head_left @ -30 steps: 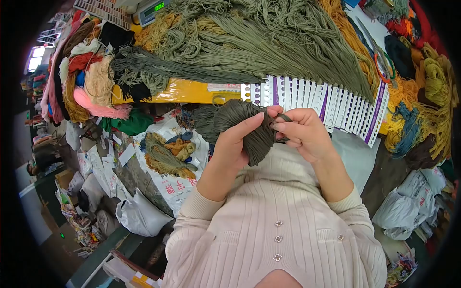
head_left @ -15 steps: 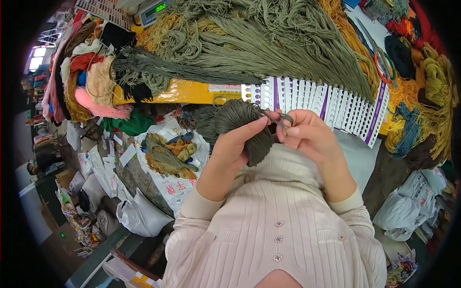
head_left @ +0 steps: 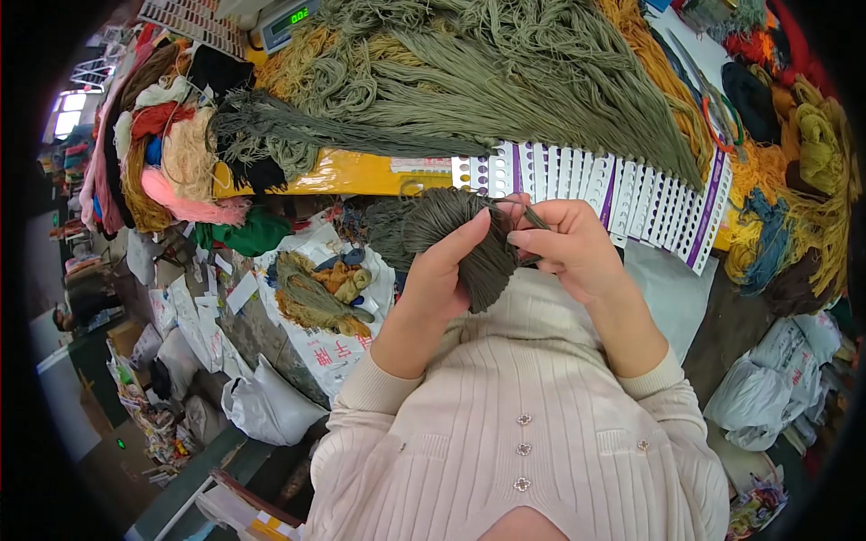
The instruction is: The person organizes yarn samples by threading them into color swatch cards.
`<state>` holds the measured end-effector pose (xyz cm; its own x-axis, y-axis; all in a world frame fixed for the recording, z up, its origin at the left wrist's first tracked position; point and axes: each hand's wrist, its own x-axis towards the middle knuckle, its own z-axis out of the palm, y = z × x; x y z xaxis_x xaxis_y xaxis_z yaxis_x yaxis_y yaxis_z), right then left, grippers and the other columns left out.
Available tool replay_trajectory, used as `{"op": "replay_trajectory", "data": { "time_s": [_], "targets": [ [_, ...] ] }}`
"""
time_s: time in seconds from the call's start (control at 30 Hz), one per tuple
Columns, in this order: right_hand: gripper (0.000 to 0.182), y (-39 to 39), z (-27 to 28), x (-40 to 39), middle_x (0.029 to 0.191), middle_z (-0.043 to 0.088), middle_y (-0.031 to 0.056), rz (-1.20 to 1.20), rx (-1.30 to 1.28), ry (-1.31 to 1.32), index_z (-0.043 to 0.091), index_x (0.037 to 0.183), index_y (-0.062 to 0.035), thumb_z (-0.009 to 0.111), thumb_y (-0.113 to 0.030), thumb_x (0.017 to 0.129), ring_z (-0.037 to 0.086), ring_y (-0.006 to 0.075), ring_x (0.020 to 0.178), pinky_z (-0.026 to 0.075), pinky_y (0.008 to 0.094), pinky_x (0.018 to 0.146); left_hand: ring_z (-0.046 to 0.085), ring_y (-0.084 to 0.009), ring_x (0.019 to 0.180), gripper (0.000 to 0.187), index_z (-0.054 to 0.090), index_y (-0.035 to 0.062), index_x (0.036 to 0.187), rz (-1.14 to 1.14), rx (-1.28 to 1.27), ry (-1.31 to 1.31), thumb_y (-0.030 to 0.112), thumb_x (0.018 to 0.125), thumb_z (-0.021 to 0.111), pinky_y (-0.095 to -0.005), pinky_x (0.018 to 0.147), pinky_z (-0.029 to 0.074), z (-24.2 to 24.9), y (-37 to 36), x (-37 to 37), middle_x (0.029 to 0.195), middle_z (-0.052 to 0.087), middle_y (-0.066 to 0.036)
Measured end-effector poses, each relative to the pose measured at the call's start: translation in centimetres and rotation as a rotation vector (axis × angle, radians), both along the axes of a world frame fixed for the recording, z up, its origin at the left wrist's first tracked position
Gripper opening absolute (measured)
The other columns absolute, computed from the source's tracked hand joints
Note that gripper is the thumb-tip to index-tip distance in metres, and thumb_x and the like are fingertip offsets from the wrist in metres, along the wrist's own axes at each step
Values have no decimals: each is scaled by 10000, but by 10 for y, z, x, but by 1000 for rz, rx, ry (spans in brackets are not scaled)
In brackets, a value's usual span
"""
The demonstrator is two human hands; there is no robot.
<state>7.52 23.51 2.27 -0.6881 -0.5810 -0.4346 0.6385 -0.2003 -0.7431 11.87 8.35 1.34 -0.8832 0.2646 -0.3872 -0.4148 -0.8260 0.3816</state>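
Observation:
A thick bundle of dark green-grey thread (head_left: pixel 451 230) is gripped in my left hand (head_left: pixel 442 279), its thumb lying across the strands. Close on its right, my right hand (head_left: pixel 577 248) pinches a few dark strands between thumb and fingers at the bundle's edge. Both hands are near each other in front of my chest. Just beyond them lies a row of white punched cards (head_left: pixel 631 203) with purple strips. Long green thread skeins (head_left: pixel 505 90) spread over the table behind the cards.
Scissors (head_left: pixel 708 90) with red and green handles lie at the upper right. A scale (head_left: pixel 287 22) stands at the top left. Coloured skeins (head_left: pixel 189 153) hang at the left, and a white sack (head_left: pixel 269 401) sits below. Yellow and orange threads (head_left: pixel 767 207) are at the right.
My right hand has turned, and its thumb and fingers have shifted slightly left, closer to the bundle. The left thumb has moved a little on the bundle.

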Motion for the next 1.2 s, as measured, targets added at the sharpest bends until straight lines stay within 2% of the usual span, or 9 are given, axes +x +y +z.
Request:
{"op": "replay_trajectory", "data": {
  "time_s": [0.2, 0.5, 0.67, 0.77, 0.87, 1.0, 1.1, 1.17, 1.2],
  "targets": [
    [124, -2, 2, 0, 898, 587, 40, -45, -51, -26, 603, 802, 31, 586, -39, 701, 476, 44, 625, 365, 173, 530, 479, -220, 983, 296, 488, -46, 1007, -6, 40, 23, 190, 851, 400, -374, 856, 388, -1, -2, -2, 1126, 449, -140],
    [169, 1, 0, -3, 790, 586, 26, -10, -109, -97, 603, 873, 26, 572, -50, 725, 492, 47, 634, 385, 182, 556, 450, -232, 1027, 312, 475, -42, 1044, -19, 3, 4, 186, 847, 395, -386, 876, 369, -5, -2, -1, 1167, 417, -145],
    [178, -6, 1, 0, 718, 577, 16, -77, -77, -64, 601, 888, 23, 571, -55, 731, 478, 40, 574, 350, 163, 479, 420, -239, 1070, 349, 458, -24, 1083, -46, -46, 82, 216, 857, 345, -408, 908, 335, -4, -1, -1, 1192, 398, -146],
    [167, -4, -2, 1, 709, 576, 15, -78, -100, -87, 601, 875, 26, 571, -54, 732, 451, 35, 537, 321, 162, 443, 451, -221, 1033, 268, 496, -46, 1022, -4, 64, -4, 134, 831, 440, -371, 869, 379, 0, -2, -3, 1151, 438, -135],
    [137, -2, -4, 0, 684, 572, 10, -93, -137, -117, 604, 845, 25, 572, -48, 733, 401, 27, 498, 288, 171, 421, 442, -224, 1047, 268, 490, -21, 1045, 4, -41, 63, 120, 829, 416, -378, 887, 361, -7, 0, -1, 1169, 421, -138],
    [87, -3, -10, 2, 737, 560, 9, -138, -193, -76, 602, 797, 21, 573, -31, 734, 352, 16, 498, 249, 174, 422, 495, -189, 962, 178, 523, -20, 958, 62, -106, -25, 64, 807, 483, -318, 818, 416, 0, 5, -3, 1044, 500, -121],
    [41, -7, -14, 4, 887, 518, 27, -237, -256, -18, 580, 749, 29, 549, 11, 729, 370, 14, 541, 260, 164, 449, 515, -173, 896, 145, 533, -11, 917, 39, -92, -39, 65, 807, 480, -301, 797, 425, 6, 1, -2, 935, 537, -107],
    [30, 2, -20, 6, 968, 471, 38, -316, -50, 292, 559, 731, 35, 530, 35, 722, 378, 19, 553, 277, 165, 466, 533, -159, 818, 116, 538, -2, 875, 64, -126, -25, 59, 802, 472, -285, 770, 435, 5, -2, 1, 851, 553, -93],
    [30, 6, -22, 6, 1008, 448, 43, -356, 56, 447, 548, 722, 37, 520, 47, 718, 382, 22, 559, 286, 166, 475, 521, -144, 748, 88, 529, 7, 829, 118, -20, 129, 42, 792, 458, -269, 731, 441, 0, -11, 0, 776, 535, -66]
  ]
}}
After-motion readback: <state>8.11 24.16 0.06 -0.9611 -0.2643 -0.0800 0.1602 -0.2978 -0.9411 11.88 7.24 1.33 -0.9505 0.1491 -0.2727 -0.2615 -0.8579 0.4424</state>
